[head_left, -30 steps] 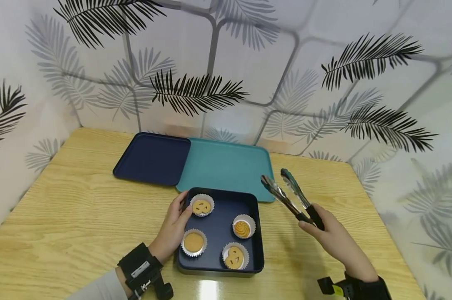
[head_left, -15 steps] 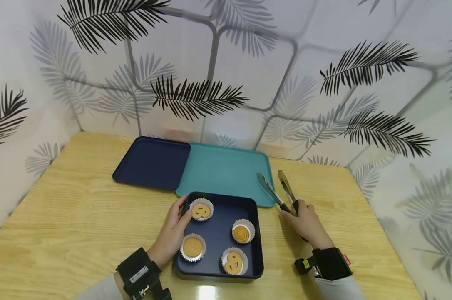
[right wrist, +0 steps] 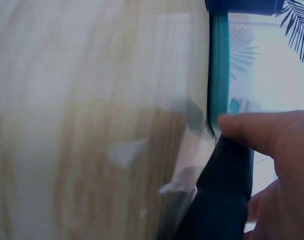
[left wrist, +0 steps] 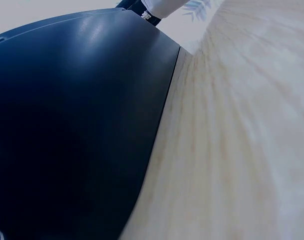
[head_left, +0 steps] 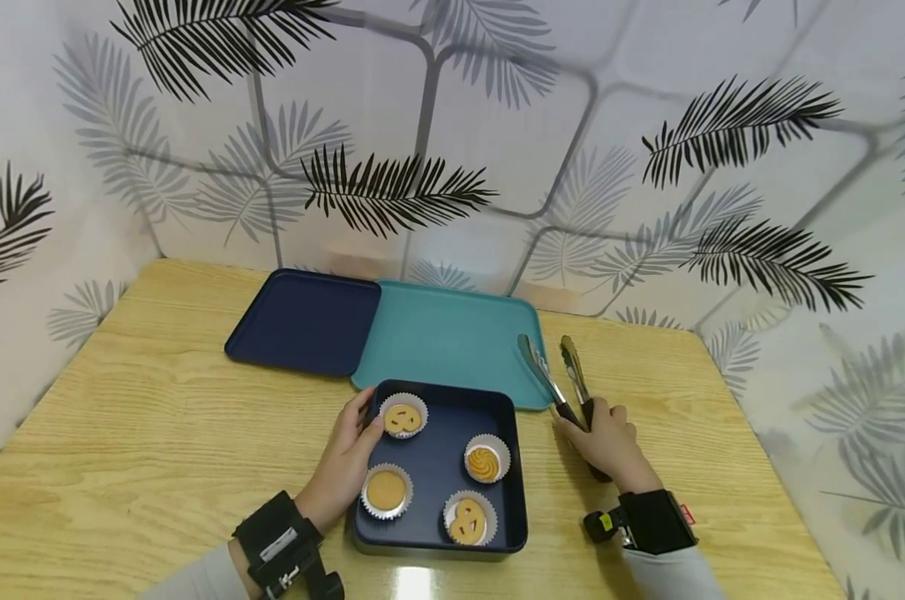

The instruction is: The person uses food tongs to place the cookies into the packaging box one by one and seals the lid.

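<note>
My left hand [head_left: 342,467] grips the left wall of a dark blue square box [head_left: 441,467], its thumb over the rim. Several round cookies in white paper cups lie in the box, among them a swirl cookie [head_left: 483,464] and a plain one [head_left: 387,490]. To the right of the box, my right hand [head_left: 610,446] holds metal tongs [head_left: 548,379] by their black handles. Their arms are spread apart with nothing between the tips, which point away near the teal tray's right edge. In the right wrist view, finger and thumb lie along a black handle [right wrist: 219,192].
Behind the box lies a teal tray [head_left: 448,333], with a smaller navy tray [head_left: 306,321] against its left side. Everything stands on a wooden table [head_left: 160,417]. A leaf-patterned backdrop [head_left: 497,150] rises along the far edge.
Over the last second my right hand has come left and down toward the table with the tongs. During the latest half second it has barely shifted. The left hand and box stay put.
</note>
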Action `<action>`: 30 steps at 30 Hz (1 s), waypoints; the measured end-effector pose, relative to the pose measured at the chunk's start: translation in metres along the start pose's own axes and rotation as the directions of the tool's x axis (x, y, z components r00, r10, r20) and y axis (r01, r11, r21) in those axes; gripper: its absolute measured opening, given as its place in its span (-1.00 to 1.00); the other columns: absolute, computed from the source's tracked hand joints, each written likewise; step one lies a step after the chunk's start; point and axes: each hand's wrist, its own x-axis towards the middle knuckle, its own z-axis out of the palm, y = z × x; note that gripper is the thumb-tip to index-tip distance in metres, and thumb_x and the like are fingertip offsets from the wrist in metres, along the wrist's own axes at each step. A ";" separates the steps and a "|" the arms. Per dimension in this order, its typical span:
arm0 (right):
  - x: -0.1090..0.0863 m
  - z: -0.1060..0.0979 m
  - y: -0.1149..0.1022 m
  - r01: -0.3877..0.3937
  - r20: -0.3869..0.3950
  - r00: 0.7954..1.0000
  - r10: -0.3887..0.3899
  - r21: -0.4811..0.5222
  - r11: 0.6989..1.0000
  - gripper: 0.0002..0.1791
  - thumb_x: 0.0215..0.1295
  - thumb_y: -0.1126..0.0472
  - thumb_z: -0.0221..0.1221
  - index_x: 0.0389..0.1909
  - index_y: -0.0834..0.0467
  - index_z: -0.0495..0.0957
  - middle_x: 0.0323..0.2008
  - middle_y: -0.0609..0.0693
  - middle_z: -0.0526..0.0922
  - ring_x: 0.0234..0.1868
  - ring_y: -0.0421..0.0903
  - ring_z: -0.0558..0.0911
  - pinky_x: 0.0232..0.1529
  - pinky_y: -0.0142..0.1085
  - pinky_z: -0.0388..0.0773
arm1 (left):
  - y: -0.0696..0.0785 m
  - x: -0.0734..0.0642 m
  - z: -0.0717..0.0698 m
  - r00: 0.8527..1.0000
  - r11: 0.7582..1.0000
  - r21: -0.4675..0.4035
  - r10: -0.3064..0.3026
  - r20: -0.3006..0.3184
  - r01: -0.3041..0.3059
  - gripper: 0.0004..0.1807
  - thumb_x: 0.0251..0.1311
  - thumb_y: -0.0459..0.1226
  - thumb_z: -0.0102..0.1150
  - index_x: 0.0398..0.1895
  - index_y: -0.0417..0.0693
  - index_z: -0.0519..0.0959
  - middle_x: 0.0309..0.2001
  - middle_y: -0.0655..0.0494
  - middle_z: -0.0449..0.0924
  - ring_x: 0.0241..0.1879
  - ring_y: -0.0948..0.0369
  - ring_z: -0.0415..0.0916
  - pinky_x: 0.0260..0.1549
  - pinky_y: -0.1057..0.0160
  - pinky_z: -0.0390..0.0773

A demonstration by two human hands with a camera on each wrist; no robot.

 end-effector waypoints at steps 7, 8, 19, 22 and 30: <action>-0.034 -0.014 -0.020 0.090 -0.126 0.989 -0.072 0.150 0.985 -0.01 0.45 -0.22 -0.07 0.51 0.32 -0.35 0.35 0.57 -0.15 0.32 0.57 -0.03 0.17 0.42 0.15 | -0.001 -0.001 0.001 1.000 1.000 0.003 -0.007 0.014 0.007 -0.41 0.54 -0.24 -0.27 0.52 -0.18 -0.13 0.50 -0.21 -0.16 0.49 -0.10 -0.16 0.42 -0.14 -0.03; -0.041 -0.014 -0.027 0.150 -0.165 0.979 -0.116 0.211 0.966 -0.07 0.49 -0.15 -0.09 0.51 0.30 -0.35 0.38 0.54 -0.18 0.35 0.54 -0.05 0.19 0.41 0.15 | -0.001 -0.001 0.001 1.000 1.000 0.005 -0.008 0.015 0.007 -0.41 0.55 -0.23 -0.27 0.52 -0.17 -0.13 0.50 -0.21 -0.16 0.49 -0.10 -0.16 0.42 -0.13 -0.03; -0.073 0.052 -0.084 0.210 -0.023 0.958 -0.285 0.733 0.648 -0.26 0.54 0.26 -0.12 0.55 0.01 -0.30 0.55 0.07 -0.33 0.52 0.18 -0.30 0.44 0.20 -0.25 | -0.002 0.002 0.002 1.000 1.000 -0.016 -0.003 0.014 0.003 -0.41 0.54 -0.26 -0.27 0.52 -0.19 -0.13 0.51 -0.20 -0.15 0.50 -0.08 -0.17 0.43 -0.10 -0.05; -0.071 0.059 -0.085 0.194 -0.045 0.968 -0.248 0.760 0.620 -0.21 0.44 0.43 -0.14 0.56 0.05 -0.28 0.55 0.08 -0.34 0.52 0.17 -0.32 0.45 0.19 -0.25 | -0.002 0.002 0.002 1.000 1.000 -0.016 -0.012 0.022 0.013 -0.40 0.53 -0.27 -0.25 0.52 -0.19 -0.13 0.51 -0.20 -0.15 0.50 -0.07 -0.17 0.44 -0.08 -0.05; -0.068 0.061 -0.086 0.215 -0.052 0.958 -0.281 0.781 0.587 -0.15 0.34 0.54 -0.18 0.55 0.08 -0.30 0.55 0.07 -0.37 0.53 0.10 -0.38 0.47 0.12 -0.29 | 0.024 0.018 -0.043 0.985 0.895 0.437 0.009 0.170 -0.083 -0.47 0.47 -0.21 -0.08 0.43 -0.20 0.18 0.36 -0.21 0.24 0.29 -0.09 0.32 0.24 -0.08 0.35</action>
